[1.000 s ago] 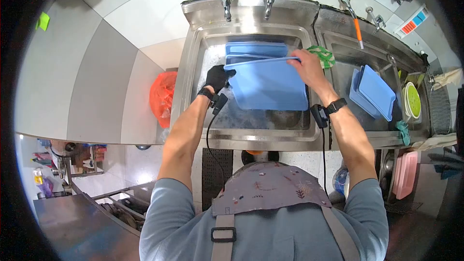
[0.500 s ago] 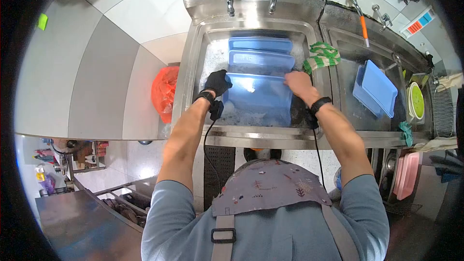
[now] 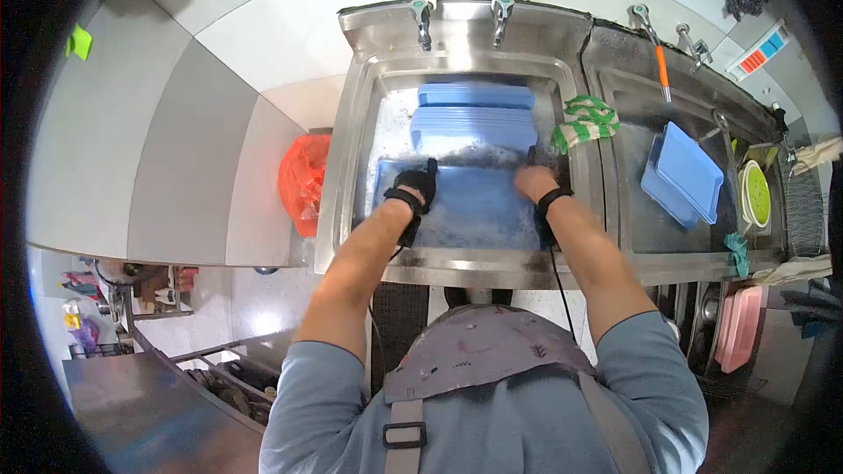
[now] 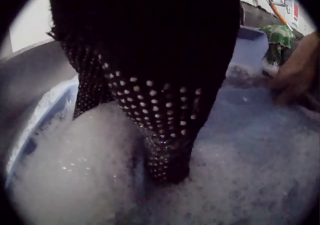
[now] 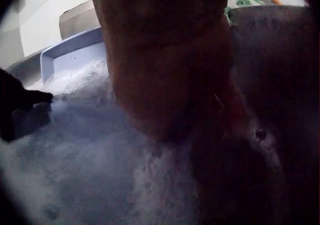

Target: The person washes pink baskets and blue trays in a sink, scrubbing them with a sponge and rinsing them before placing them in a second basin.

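Note:
In the soapy left basin, a blue plastic tray [image 3: 479, 197] lies under water and foam, in front of other blue trays [image 3: 474, 127]. My left hand [image 3: 414, 189], in a black glove with white dots, grips its left edge; thumb and fingers straddle a blue edge in the left wrist view, fingertips sunk in suds [image 4: 75, 170]. At the right side my bare right hand [image 3: 536, 183] holds the tray with curled fingers, their tips hidden by water. Another blue rim [image 4: 32, 135] shows outside my left hand.
A green-and-white striped cloth [image 3: 587, 121] hangs on the divider between basins. Two blue trays [image 3: 689, 167] lean in the right basin, near a green-and-white round container [image 3: 753, 193]. Taps [image 3: 422, 22] stand behind; a red plastic bag [image 3: 303, 184] is left of the sink.
The raised blue tray has gone down into the water and toward the front of the basin, both hands moving down with it. The trays behind now sit closer together.

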`<state>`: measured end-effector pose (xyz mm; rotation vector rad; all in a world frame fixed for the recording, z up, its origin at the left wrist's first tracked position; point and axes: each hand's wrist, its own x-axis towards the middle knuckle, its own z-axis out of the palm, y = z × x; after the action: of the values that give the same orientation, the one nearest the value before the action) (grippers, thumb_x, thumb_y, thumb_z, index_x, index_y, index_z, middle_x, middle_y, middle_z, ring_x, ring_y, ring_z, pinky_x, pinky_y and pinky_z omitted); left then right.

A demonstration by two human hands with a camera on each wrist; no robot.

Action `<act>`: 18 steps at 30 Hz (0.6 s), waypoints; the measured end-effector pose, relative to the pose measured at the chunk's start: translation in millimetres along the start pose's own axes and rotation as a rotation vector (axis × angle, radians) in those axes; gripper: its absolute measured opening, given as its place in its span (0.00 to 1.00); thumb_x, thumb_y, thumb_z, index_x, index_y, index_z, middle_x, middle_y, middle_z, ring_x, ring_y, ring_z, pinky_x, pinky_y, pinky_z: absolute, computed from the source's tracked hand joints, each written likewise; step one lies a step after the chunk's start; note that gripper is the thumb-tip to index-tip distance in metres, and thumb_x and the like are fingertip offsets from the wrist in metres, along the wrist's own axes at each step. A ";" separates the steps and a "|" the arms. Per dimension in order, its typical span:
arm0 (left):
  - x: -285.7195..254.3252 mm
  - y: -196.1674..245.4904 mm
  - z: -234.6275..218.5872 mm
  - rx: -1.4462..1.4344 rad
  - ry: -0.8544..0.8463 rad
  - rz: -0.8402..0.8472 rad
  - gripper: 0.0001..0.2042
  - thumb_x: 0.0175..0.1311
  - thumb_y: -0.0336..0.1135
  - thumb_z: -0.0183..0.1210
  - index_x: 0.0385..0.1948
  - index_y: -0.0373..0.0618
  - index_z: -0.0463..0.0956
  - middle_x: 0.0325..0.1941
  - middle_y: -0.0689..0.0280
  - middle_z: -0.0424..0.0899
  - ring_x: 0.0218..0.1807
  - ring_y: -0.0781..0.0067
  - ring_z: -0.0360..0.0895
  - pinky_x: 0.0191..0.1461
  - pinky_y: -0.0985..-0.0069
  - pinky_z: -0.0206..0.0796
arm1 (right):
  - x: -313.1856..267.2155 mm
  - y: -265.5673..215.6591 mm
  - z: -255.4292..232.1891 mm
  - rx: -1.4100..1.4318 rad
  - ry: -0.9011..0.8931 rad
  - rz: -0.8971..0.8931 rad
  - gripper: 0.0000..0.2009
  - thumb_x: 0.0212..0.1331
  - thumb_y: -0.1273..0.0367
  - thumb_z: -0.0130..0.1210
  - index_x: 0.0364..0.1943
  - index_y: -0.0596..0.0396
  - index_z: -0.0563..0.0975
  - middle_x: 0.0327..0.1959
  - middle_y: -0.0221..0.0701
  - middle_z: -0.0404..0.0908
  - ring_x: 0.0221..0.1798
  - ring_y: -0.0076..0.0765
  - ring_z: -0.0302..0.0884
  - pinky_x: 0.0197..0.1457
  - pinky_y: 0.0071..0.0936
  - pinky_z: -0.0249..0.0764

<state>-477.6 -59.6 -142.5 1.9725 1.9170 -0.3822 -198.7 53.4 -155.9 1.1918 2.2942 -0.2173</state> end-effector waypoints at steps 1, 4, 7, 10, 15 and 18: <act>8.8 -1.7 9.4 -0.049 -0.040 -0.014 0.31 0.71 0.33 0.45 0.74 0.35 0.48 0.50 0.45 0.84 0.49 0.47 0.84 0.53 0.54 0.75 | 5.4 0.9 9.2 0.002 0.008 0.002 0.14 0.61 0.72 0.54 0.49 0.58 0.83 0.53 0.45 0.84 0.53 0.50 0.84 0.50 0.49 0.81; 6.4 0.8 7.9 -0.058 -0.100 -0.009 0.31 0.71 0.32 0.44 0.75 0.36 0.46 0.53 0.43 0.82 0.53 0.46 0.82 0.57 0.54 0.73 | 15.3 4.8 21.1 -0.056 0.012 -0.084 0.12 0.62 0.71 0.51 0.43 0.57 0.86 0.49 0.45 0.86 0.51 0.51 0.85 0.48 0.49 0.83; 19.2 -17.4 34.0 -0.202 -0.056 -0.001 0.42 0.58 0.29 0.59 0.75 0.45 0.48 0.55 0.39 0.80 0.58 0.41 0.78 0.64 0.54 0.68 | 5.3 10.7 -9.2 0.013 -0.174 -0.091 0.14 0.59 0.70 0.56 0.46 0.61 0.84 0.48 0.48 0.85 0.53 0.54 0.83 0.53 0.47 0.80; 28.0 -25.5 43.3 -0.349 0.088 -0.130 0.43 0.51 0.25 0.56 0.74 0.33 0.47 0.44 0.36 0.82 0.49 0.36 0.81 0.53 0.52 0.73 | -6.2 24.1 -20.8 0.127 0.077 -0.081 0.12 0.59 0.68 0.56 0.40 0.61 0.84 0.43 0.51 0.85 0.47 0.58 0.84 0.52 0.49 0.80; 11.0 -30.5 38.4 -0.666 0.425 -0.281 0.31 0.53 0.29 0.60 0.63 0.38 0.66 0.44 0.39 0.83 0.48 0.36 0.80 0.51 0.53 0.73 | -36.1 33.3 -52.2 0.181 0.392 -0.188 0.09 0.60 0.69 0.52 0.36 0.57 0.82 0.39 0.48 0.85 0.43 0.58 0.84 0.46 0.50 0.79; 15.6 -46.8 41.6 -0.488 0.517 -0.119 0.25 0.53 0.37 0.65 0.53 0.36 0.75 0.46 0.45 0.84 0.48 0.43 0.82 0.53 0.57 0.74 | -49.0 38.9 -65.5 0.150 0.569 -0.271 0.08 0.62 0.66 0.52 0.37 0.56 0.80 0.35 0.46 0.84 0.40 0.57 0.83 0.42 0.51 0.79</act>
<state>-521.3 -63.2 -189.8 1.7324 2.1578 0.5763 -170.4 66.4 -70.8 1.1129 2.9876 -0.1643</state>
